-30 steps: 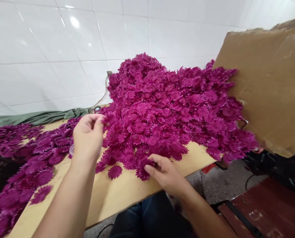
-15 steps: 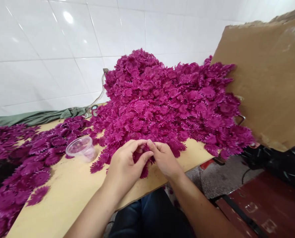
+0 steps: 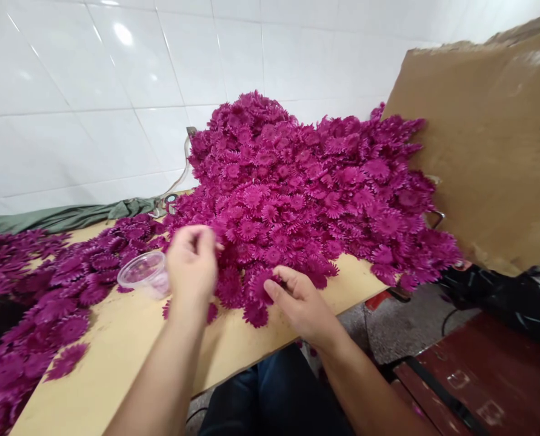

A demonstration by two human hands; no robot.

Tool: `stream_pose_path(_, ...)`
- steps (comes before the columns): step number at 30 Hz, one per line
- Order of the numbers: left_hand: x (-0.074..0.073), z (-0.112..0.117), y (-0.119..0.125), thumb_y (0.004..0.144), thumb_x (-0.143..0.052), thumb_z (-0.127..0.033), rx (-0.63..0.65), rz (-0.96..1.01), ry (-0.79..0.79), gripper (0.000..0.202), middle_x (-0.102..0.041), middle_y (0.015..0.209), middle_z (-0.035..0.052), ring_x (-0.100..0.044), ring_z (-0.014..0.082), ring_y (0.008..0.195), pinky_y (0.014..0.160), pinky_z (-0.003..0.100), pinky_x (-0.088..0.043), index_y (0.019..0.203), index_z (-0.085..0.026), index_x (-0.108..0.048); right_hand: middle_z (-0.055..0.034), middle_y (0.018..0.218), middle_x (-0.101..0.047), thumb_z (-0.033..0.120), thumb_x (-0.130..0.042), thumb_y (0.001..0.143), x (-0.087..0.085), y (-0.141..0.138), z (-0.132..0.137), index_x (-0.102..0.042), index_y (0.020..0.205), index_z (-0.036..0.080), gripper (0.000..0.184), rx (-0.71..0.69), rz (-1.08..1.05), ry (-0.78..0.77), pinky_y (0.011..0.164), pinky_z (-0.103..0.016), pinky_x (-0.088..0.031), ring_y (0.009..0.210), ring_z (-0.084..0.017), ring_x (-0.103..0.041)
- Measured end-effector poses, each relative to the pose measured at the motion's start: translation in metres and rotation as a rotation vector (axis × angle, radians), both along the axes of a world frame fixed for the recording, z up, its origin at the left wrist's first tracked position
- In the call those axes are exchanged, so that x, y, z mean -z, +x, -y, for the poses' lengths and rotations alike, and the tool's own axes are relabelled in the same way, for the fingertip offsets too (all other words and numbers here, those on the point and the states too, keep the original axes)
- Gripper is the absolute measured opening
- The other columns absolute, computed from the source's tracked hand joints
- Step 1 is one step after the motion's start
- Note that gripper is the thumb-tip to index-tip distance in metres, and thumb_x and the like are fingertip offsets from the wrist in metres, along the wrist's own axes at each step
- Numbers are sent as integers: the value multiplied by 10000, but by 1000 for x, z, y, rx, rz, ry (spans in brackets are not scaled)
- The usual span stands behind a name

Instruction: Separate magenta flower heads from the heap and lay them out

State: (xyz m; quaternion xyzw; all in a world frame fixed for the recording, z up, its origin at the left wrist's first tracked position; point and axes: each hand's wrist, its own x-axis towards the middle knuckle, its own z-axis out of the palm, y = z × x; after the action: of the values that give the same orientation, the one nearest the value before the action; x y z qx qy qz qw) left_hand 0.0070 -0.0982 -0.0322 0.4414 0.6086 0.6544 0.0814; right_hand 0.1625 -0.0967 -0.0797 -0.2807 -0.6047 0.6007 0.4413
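Observation:
A big heap of magenta fabric flower heads covers the back of a tan table. My left hand hovers above the heap's near edge, fingers curled and pinched together; what they hold is too blurred to name. My right hand rests at the heap's front edge, thumb and fingers pinching a flower head. A clear plastic cup lies tipped on the table just left of my left hand.
A flatter spread of the same flower heads lies at the left. Green cloth runs along the white tiled wall. A brown cardboard sheet stands at the right. Black bags and a dark red surface sit below it.
My hands were together at the heap's front edge half a second ago. The left hand has since lifted up and to the left, while the right stays low on the flowers.

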Motion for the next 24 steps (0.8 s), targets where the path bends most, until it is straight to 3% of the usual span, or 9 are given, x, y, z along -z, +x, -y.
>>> stream_pose_path(2, -6, -5, -15, 738, -500, -275, -138, 11, 47, 137, -562, 673, -20, -539, 120, 626, 651, 268, -455, 822, -179, -550, 37, 592, -413, 393, -562, 726, 7, 6, -2, -465, 641, 174, 255, 45, 42, -16, 560, -232, -330, 569, -93, -371)
stream_pose_path(6, -10, -5, -32, 647, -527, -128, -36, -377, -140, 259, -561, 984, 72, -522, 235, 1011, 888, 384, -420, 894, -170, -595, 15, 650, -485, 393, -592, 685, 11, 11, -9, -510, 718, 185, 226, 118, 18, -19, 645, -260, -373, 654, -127, -456)
stream_pose_path(9, -7, 3, -24, 647, -494, -102, -60, -554, -115, 296, -530, 1094, 105, -460, 265, 1121, 955, 418, -375, 904, -176, -623, 9, 658, -490, 395, -565, 700, 4, 8, -12, -505, 691, 182, 222, 82, 28, 21, 652, -264, -370, 651, -124, -453)
stream_pose_path(11, -4, 11, -12, 704, -491, -153, 14, -569, -68, 237, -580, 1027, 85, -524, 235, 1035, 936, 392, -397, 893, -188, -628, 29, 589, -416, 428, -538, 716, 2, 5, -13, -450, 600, 185, 283, 90, 64, 40, 569, -247, -329, 571, -101, -383)
stream_pose_path(14, 2, 23, 12, 762, -515, -269, 279, -560, -110, 163, -648, 874, 42, -593, 190, 855, 830, 336, -458, 842, -212, -645, 51, 526, -291, 509, -523, 709, 2, 1, -15, -350, 513, 195, 408, 167, 106, 35, 481, -239, -231, 506, -79, -273)
stream_pose_path(17, 11, 28, 31, 751, -557, -317, 469, -552, -224, 201, -671, 869, 31, -607, 184, 816, 764, 317, -471, 906, -230, -651, 48, 525, -314, 577, -493, 707, 2, -1, -18, -407, 529, 182, 442, 165, 73, -8, 481, -238, -242, 510, -80, -283)
stream_pose_path(20, 17, 24, 36, 749, -540, -266, 489, -475, -296, 214, -685, 851, 20, -618, 170, 767, 711, 290, -471, 931, -229, -647, 39, 557, -373, 589, -484, 710, 0, -2, -17, -457, 586, 174, 434, 131, -20, -25, 534, -237, -307, 558, -92, -342)
stream_pose_path(24, 16, 15, 26, 742, -513, -266, 368, -326, -274, 149, -660, 668, -7, -584, 142, 618, 596, 245, -442, 743, -194, -643, 50, 568, -375, 485, -598, 664, -2, -3, -9, -441, 611, 178, 348, 30, -35, -64, 528, -225, -304, 549, -82, -334)
